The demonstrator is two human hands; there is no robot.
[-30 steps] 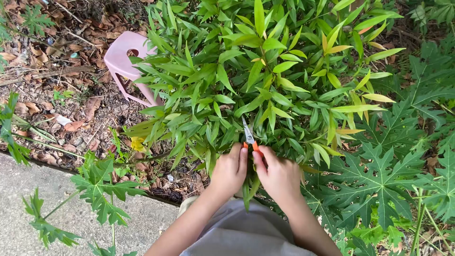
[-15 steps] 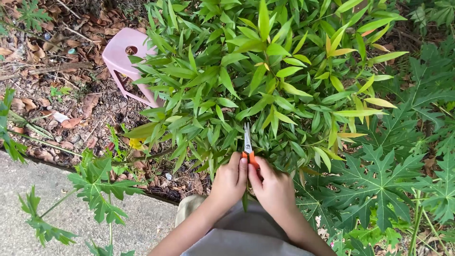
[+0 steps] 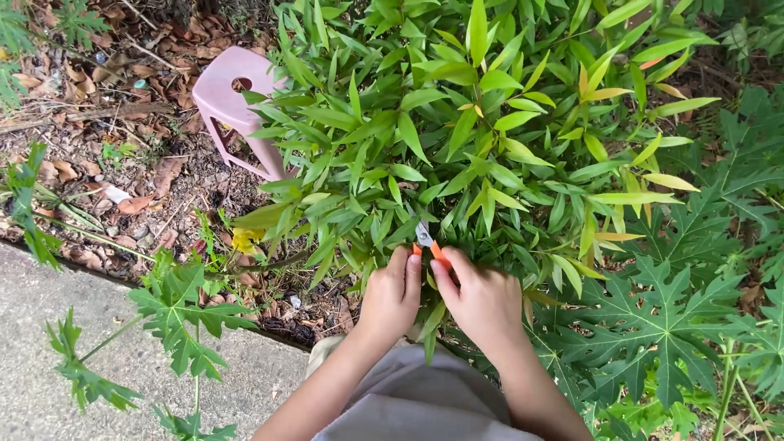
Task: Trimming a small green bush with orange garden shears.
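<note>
- My left hand (image 3: pixel 394 296) and my right hand (image 3: pixel 483 300) sit side by side, both curled shut around the orange handles of one pair of scissors (image 3: pixel 425 239); my left fingertips (image 3: pixel 416 263) press on the left handle, my right ones on the other
- The short grey blades poke out just past my fingertips, straight ahead, and slip under the leaves, so I cannot tell whether the blades are parted or closed
- The narrow-leaved bush (image 3: pixel 482 131) crowds everything ahead of my hands and to the right of them; its lowest leaves touch my knuckles and hang down between my two wrists
- Beyond my right hand, wide lobed leaves (image 3: pixel 661 318) fill the ground out to the frame's edge, with no bare gap there
- To the left of my left hand the ground opens into brown leaf litter (image 3: pixel 106 122), then a dark border strip, then a concrete slab (image 3: pixel 49 327) nearer my body; that side has the free room
- One pink plastic stool (image 3: pixel 237 102) stands far ahead and left of my left hand, partly covered by the bush
- Two lobed-leaf seedlings (image 3: pixel 184 314) rise over the slab's edge, left of my left forearm
- Counted: two hands, one pair of scissors, one stool, one bush
</note>
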